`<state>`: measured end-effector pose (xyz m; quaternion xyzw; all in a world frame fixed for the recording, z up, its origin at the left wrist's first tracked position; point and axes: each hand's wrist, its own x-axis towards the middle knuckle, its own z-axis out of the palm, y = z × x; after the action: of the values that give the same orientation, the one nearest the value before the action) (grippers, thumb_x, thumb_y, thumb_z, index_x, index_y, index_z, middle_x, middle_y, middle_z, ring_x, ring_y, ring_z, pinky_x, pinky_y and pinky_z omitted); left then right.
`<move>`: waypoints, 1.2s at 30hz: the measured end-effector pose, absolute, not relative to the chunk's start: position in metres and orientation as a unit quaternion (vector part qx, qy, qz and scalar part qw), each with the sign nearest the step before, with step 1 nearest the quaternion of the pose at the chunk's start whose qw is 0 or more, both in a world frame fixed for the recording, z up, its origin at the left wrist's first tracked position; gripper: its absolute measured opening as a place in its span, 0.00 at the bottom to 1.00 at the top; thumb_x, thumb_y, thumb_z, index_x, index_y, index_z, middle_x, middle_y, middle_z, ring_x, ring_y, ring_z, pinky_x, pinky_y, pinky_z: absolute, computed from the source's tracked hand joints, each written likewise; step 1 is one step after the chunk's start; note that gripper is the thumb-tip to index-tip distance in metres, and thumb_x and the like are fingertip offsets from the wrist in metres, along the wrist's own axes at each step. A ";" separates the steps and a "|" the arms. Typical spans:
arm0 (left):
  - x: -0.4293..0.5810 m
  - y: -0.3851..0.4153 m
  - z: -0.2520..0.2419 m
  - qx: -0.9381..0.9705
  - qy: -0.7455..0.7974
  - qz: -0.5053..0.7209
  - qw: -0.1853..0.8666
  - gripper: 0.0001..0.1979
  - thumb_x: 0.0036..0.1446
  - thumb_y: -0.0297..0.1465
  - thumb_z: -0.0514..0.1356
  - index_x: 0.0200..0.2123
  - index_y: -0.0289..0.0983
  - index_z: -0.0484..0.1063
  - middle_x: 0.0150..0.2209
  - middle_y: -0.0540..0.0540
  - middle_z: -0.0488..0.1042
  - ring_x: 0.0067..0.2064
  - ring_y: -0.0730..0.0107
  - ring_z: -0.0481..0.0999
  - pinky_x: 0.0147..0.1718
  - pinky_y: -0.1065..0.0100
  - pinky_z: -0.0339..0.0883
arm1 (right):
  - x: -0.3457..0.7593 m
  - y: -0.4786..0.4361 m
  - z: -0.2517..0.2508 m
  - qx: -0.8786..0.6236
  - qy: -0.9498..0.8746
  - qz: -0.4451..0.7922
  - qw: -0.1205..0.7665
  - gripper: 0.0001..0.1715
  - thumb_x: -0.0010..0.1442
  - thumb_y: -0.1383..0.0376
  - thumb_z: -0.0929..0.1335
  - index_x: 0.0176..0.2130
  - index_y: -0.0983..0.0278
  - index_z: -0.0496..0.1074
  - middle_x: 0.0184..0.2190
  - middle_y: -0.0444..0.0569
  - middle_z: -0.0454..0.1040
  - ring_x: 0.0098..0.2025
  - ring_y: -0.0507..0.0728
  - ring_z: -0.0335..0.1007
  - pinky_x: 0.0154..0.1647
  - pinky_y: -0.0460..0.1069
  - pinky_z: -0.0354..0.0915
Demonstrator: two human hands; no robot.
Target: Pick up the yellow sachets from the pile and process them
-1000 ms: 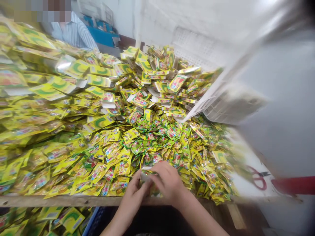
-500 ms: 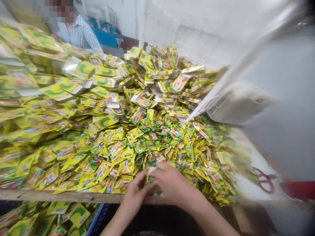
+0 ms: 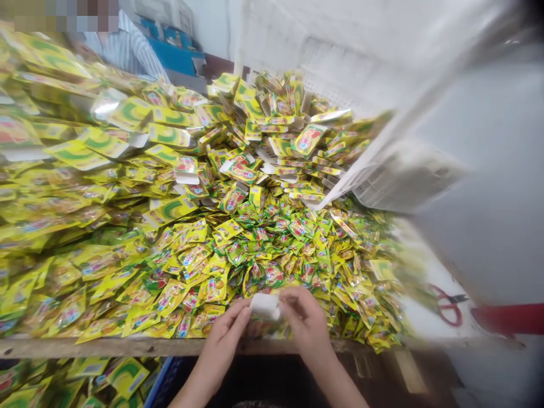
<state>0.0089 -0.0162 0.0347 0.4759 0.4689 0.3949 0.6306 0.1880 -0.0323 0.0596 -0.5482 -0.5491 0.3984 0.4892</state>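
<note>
Just above the table's [image 3: 106,347] front edge, a worker's left hand [image 3: 225,327] pinches a small white-faced carton [image 3: 263,306]; from here I can't tell whether the blurred right hand [image 3: 306,322], at its other end, grips it. Half a second ago, fingers mostly covered the carton; now the hands have parted, baring its white face above sachets [image 3: 215,288] heaped across the table.

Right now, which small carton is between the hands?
The white-faced carton, pinched by the left hand, with the right hand beside it; the other cartons lie in heaps.
</note>
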 end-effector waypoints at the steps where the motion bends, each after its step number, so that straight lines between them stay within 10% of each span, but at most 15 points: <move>1: 0.008 -0.017 0.036 0.471 0.480 0.390 0.629 0.15 0.61 0.40 0.57 0.46 0.40 0.77 0.46 0.46 0.78 0.52 0.58 0.72 0.52 0.65 0.64 | 0.186 -0.036 0.055 -0.556 -0.483 0.454 0.501 0.09 0.61 0.60 0.69 0.41 0.61 0.72 0.32 0.46 0.72 0.27 0.52 0.67 0.26 0.46 0.66; 4: 0.005 -0.014 0.045 0.502 0.462 0.354 0.640 0.13 0.59 0.39 0.60 0.44 0.40 0.78 0.43 0.47 0.80 0.48 0.59 0.75 0.49 0.67 0.66 | 0.180 -0.040 0.046 -0.545 -0.413 0.541 0.490 0.14 0.56 0.56 0.72 0.38 0.62 0.71 0.22 0.40 0.67 0.16 0.48 0.57 0.14 0.43 0.56; 10: -0.003 0.002 0.053 0.536 0.479 0.366 0.591 0.11 0.54 0.37 0.64 0.39 0.40 0.80 0.39 0.46 0.82 0.42 0.60 0.79 0.44 0.66 0.71 | 0.179 -0.027 0.061 -0.514 -0.572 0.399 0.500 0.09 0.59 0.62 0.70 0.39 0.59 0.80 0.31 0.49 0.76 0.32 0.55 0.70 0.33 0.49 0.69; 18: 0.003 -0.001 0.045 0.605 0.491 0.401 0.481 0.12 0.57 0.35 0.63 0.45 0.44 0.79 0.44 0.47 0.81 0.44 0.62 0.79 0.46 0.66 0.72 | 0.178 -0.019 0.051 -0.511 -0.450 0.512 0.524 0.08 0.48 0.61 0.76 0.32 0.61 0.81 0.28 0.46 0.75 0.20 0.51 0.66 0.18 0.45 0.64; 24: -0.005 0.008 0.041 0.728 0.365 0.425 0.395 0.08 0.58 0.28 0.62 0.39 0.42 0.80 0.39 0.45 0.80 0.42 0.63 0.78 0.43 0.66 0.72 | 0.179 -0.023 0.049 -0.504 -0.538 0.394 0.549 0.05 0.50 0.62 0.77 0.31 0.60 0.81 0.28 0.49 0.78 0.33 0.57 0.74 0.35 0.51 0.71; 36: -0.009 0.015 0.042 0.763 0.328 0.389 0.398 0.11 0.59 0.27 0.61 0.43 0.42 0.79 0.42 0.43 0.80 0.44 0.62 0.79 0.45 0.63 0.74 | 0.181 -0.020 0.059 -0.513 -0.597 0.331 0.521 0.05 0.55 0.63 0.73 0.29 0.62 0.77 0.28 0.48 0.76 0.32 0.56 0.72 0.33 0.49 0.67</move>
<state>-0.0092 0.0154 0.0420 0.7634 0.3279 0.3889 0.3981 0.1808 -0.0199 0.0590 -0.5128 -0.5970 0.3306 0.5209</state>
